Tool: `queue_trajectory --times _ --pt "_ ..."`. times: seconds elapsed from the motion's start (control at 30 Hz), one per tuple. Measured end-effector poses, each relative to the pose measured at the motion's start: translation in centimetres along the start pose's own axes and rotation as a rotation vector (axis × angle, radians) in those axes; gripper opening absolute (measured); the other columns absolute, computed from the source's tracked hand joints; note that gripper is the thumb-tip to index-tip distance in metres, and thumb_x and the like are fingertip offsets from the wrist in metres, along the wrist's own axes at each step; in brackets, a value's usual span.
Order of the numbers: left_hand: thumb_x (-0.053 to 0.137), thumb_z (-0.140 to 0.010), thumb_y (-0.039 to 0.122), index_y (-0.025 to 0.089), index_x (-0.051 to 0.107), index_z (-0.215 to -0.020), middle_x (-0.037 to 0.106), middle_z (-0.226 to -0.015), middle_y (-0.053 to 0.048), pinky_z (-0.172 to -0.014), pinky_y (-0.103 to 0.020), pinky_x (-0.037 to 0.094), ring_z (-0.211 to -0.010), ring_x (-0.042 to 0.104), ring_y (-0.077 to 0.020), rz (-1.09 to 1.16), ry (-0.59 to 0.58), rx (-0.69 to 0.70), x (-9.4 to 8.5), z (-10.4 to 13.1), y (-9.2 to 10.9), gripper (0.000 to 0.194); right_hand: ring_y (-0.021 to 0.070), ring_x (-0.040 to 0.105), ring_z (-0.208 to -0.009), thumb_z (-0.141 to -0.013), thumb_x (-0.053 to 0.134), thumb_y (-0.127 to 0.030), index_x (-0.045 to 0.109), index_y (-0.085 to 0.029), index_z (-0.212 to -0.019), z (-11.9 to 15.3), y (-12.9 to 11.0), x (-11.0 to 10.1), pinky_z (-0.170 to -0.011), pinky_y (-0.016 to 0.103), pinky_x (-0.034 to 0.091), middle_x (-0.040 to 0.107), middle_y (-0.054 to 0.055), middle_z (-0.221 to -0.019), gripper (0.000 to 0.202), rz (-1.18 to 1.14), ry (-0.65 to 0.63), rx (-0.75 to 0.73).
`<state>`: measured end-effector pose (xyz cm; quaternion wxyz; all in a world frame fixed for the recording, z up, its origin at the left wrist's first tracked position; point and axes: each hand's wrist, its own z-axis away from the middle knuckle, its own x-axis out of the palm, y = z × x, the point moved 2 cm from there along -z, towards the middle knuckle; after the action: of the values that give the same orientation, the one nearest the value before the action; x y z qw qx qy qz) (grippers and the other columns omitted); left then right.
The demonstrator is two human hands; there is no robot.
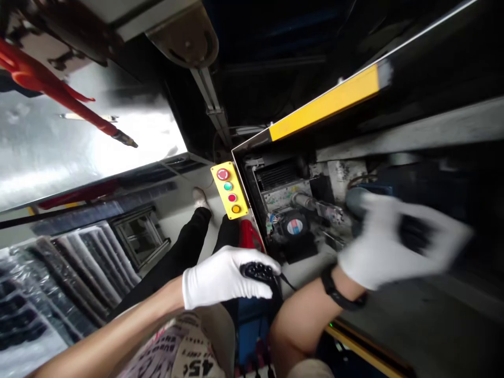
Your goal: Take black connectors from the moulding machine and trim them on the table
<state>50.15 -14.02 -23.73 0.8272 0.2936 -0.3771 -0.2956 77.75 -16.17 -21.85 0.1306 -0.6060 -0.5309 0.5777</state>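
Observation:
My left hand (230,275), in a white glove, is at the lower centre. Its thumb and fingers close round a small black part (258,271) with several rounded bumps or holes, whose exact kind I cannot make out. My right hand (397,241), also gloved in white with a black band (340,294) at the wrist, is raised at the right and smeared by motion. A dark patch shows among its fingers; whether it is a held thing or a gap is unclear. Behind it lies the dark machine interior, with a round fan-like unit (294,227) to the left.
A yellow control box (230,190) with several buttons stands beside the machine's edge. Above runs a yellow bar (326,102). An orange-red air gun (74,100) hangs at upper left over a shiny metal surface (35,157). Plastic-wrapped stacks (74,273) stand at lower left.

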Motion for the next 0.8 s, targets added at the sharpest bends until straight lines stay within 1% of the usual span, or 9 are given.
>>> queue_trajectory --times 0.07,0.13,0.2,0.27,0.37,0.5,0.57,0.67,0.8 --pt "0.094 -0.088 0.044 0.023 0.083 -0.127 0.084 -0.112 -0.005 -0.092 -0.033 0.064 -0.096 0.078 -0.0205 0.158 0.034 -0.083 0.0 0.8 -0.9 0.046 0.0246 0.075 -0.105 -0.093 0.085 -0.03 0.069 -0.023 -0.096 3.4 -2.0 2.0 -0.094 0.045 0.065 0.076 0.004 -0.101 0.018 -0.139 -0.373 0.001" --pt "0.095 -0.086 0.049 0.02 0.08 -0.125 0.081 -0.103 -0.006 -0.08 -0.032 0.063 -0.083 0.076 -0.0185 0.324 0.089 -0.113 -0.4 2.3 -2.2 0.051 0.02 0.077 -0.091 -0.099 0.079 -0.036 0.068 -0.023 -0.11 8.4 -3.0 4.8 -0.087 0.039 0.066 0.078 0.002 -0.098 0.02 -0.291 -0.696 0.16" --pt "0.097 -0.082 0.055 0.018 0.075 -0.119 0.079 -0.098 -0.007 -0.074 -0.033 0.061 -0.077 0.075 -0.0194 0.43 0.207 -0.065 -2.1 4.1 -4.1 0.057 0.0201 0.078 -0.089 -0.099 0.078 -0.043 0.067 -0.024 -0.118 13.7 -3.7 7.8 -0.085 0.038 0.067 0.08 0.004 -0.104 0.028 -0.326 -0.846 0.292" --pt "0.096 -0.082 0.059 0.017 0.07 -0.115 0.077 -0.091 -0.006 -0.074 -0.035 0.061 -0.074 0.075 -0.0202 0.423 0.442 0.032 -5.8 6.4 -6.2 0.059 0.0225 0.079 -0.095 -0.099 0.078 -0.05 0.067 -0.025 -0.12 18.5 -4.8 11.3 -0.087 0.039 0.067 0.08 0.007 -0.112 0.035 -0.328 -0.908 0.333" --pt "0.089 -0.086 0.053 0.018 0.069 -0.118 0.077 -0.093 -0.005 -0.082 -0.039 0.062 -0.08 0.076 -0.0223 0.268 0.949 0.123 -15.2 11.5 -8.9 0.051 0.0241 0.079 -0.104 -0.102 0.072 -0.049 0.065 -0.025 -0.129 25.1 -8.7 17.9 -0.093 0.041 0.066 0.08 0.01 -0.122 0.037 -0.424 -1.033 0.308" --pt "0.077 -0.084 0.049 0.018 0.072 -0.116 0.082 -0.113 -0.012 -0.099 -0.046 0.063 -0.101 0.079 -0.0281 -0.066 1.577 0.11 -31.0 20.0 -10.7 0.044 0.0255 0.076 -0.115 -0.104 0.067 -0.034 0.067 -0.024 -0.129 33.9 -17.0 29.3 -0.105 0.043 0.06 0.079 0.01 -0.124 0.027 -0.489 -1.217 0.077" --pt "0.073 -0.085 0.045 0.018 0.071 -0.115 0.082 -0.115 -0.014 -0.106 -0.051 0.061 -0.108 0.078 -0.0309 -0.118 1.724 0.104 -38.6 23.8 -11.3 0.04 0.0303 0.071 -0.117 -0.102 0.07 -0.029 0.073 -0.022 -0.122 38.2 -21.2 35.8 -0.108 0.048 0.056 0.077 0.012 -0.125 0.022 -0.338 -1.258 -0.183" --pt "0.077 -0.081 0.038 0.019 0.075 -0.106 0.08 -0.112 -0.013 -0.114 -0.059 0.055 -0.116 0.073 -0.0348 -0.172 1.826 0.104 -48.4 28.6 -11.8 0.031 0.0358 0.067 -0.113 -0.101 0.072 -0.028 0.078 -0.019 -0.123 44.2 -26.8 45.3 -0.102 0.052 0.055 0.073 0.016 -0.123 0.024 -0.126 -1.291 -0.498" --pt "0.088 -0.074 0.027 0.021 0.083 -0.096 0.081 -0.11 -0.011 -0.12 -0.056 0.052 -0.12 0.07 -0.035 -0.282 1.817 0.151 -57.4 33.0 -12.5 0.023 0.0339 0.065 -0.114 -0.107 0.066 -0.029 0.075 -0.019 -0.134 50.8 -33.3 55.8 -0.106 0.048 0.054 0.075 0.015 -0.123 0.03 -0.158 -1.378 -0.661"
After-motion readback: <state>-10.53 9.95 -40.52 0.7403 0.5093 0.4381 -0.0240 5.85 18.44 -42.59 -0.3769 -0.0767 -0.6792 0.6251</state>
